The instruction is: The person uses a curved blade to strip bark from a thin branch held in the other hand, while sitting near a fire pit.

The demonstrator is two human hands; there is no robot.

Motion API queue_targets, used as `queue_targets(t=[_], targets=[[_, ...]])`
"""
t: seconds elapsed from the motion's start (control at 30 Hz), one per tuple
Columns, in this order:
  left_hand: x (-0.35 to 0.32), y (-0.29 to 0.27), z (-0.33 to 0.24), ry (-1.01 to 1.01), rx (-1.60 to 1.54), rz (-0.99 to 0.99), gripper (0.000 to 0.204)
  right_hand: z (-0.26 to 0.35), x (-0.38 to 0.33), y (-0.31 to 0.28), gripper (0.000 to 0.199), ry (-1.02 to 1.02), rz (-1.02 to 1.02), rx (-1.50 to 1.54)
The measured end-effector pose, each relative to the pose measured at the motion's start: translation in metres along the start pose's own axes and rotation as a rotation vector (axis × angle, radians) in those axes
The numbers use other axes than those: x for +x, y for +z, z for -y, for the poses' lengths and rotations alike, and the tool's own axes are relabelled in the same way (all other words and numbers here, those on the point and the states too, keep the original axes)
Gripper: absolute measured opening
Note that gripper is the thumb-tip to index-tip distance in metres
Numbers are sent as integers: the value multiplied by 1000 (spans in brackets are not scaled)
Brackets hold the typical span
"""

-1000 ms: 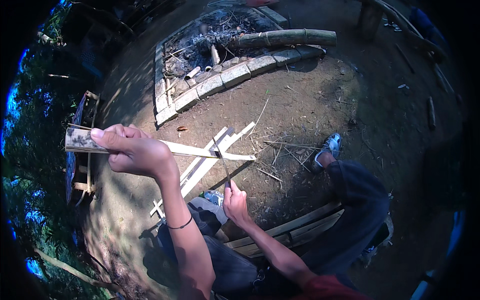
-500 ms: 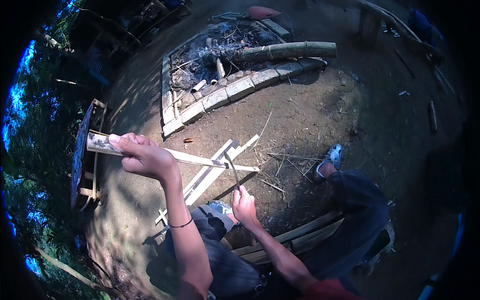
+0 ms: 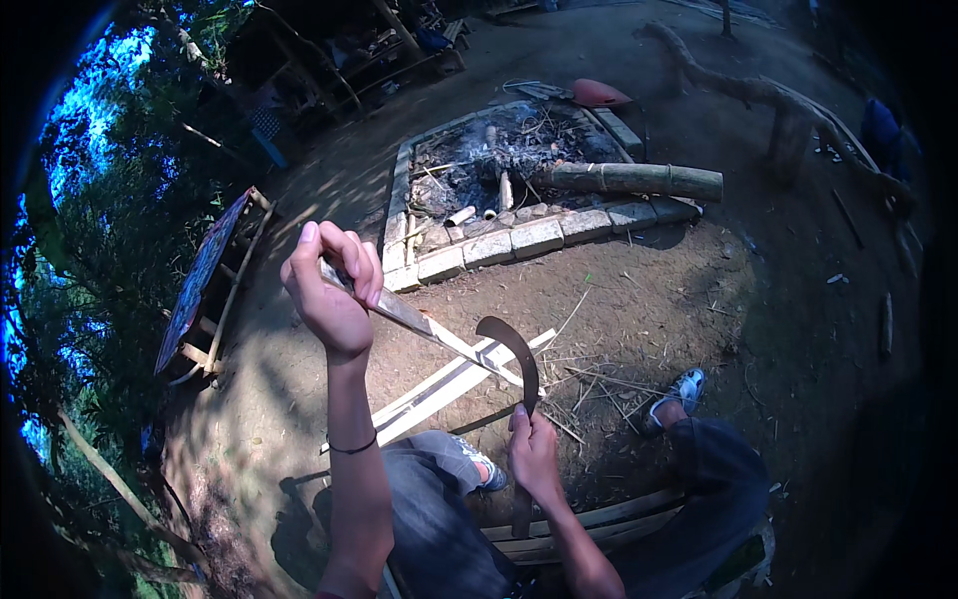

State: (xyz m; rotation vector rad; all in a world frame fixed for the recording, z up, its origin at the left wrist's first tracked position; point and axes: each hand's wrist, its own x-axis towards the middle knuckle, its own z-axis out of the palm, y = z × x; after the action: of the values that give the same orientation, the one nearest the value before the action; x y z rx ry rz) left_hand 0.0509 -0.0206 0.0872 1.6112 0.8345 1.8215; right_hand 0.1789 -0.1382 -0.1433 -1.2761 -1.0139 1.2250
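Left hand (image 3: pixel 334 290) raised at chest height, fingers curled tight around the upper end of a long, flat, pale bamboo strip (image 3: pixel 439 334); the strip slants down and to the right from the fist, its far end crossing the blade. Right hand (image 3: pixel 534 454) lower, between the knees, fingers closed around the handle of a curved, dark-bladed machete (image 3: pixel 514 354); blade points up and hooks to the left, its edge touching the strip near the strip's lower end. Thin black band on the left wrist (image 3: pixel 351 448). Several more split pale bamboo slats (image 3: pixel 439 394) lie on the bare brown dirt (image 3: pixel 649 309) just under the strip, roughly parallel to each other. Person seated on a low bench of bamboo slats (image 3: pixel 599 519); grey trousers on the left leg (image 3: pixel 439 509), dark trousers on the right leg, a grey-and-white shoe (image 3: pixel 682 389) on the right foot, planted on the ground. Container noted: a rectangular fire pit edged with pale stone blocks (image 3: pixel 519 240), well beyond the hands. Contents: grey ash, charred sticks and short pale bamboo tube pieces (image 3: pixel 479 175). A thick green bamboo log (image 3: pixel 634 180) rests along the pit's right border. A red, flat, rounded object (image 3: pixel 599 93) sits just behind the pit; kind cannot be told. A wooden-framed panel (image 3: pixel 205 285) leans at the far left, near the trees.
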Motion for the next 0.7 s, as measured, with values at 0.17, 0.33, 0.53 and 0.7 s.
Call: queue_targets(t=[0.17,0.33,0.53,0.7], targets=[[-4,26,4,194,39,-302,47,48,-9,12,21,-149,37,-62],[-10,44,12,268,72,-415,49,76,-5,33,10,-262,16,-29],[-12,54,11,285,99,-478,49,45,-2,51,11,-230,31,-85],[-1,42,13,272,139,-558,49,59,0,54,10,-258,76,-48]])
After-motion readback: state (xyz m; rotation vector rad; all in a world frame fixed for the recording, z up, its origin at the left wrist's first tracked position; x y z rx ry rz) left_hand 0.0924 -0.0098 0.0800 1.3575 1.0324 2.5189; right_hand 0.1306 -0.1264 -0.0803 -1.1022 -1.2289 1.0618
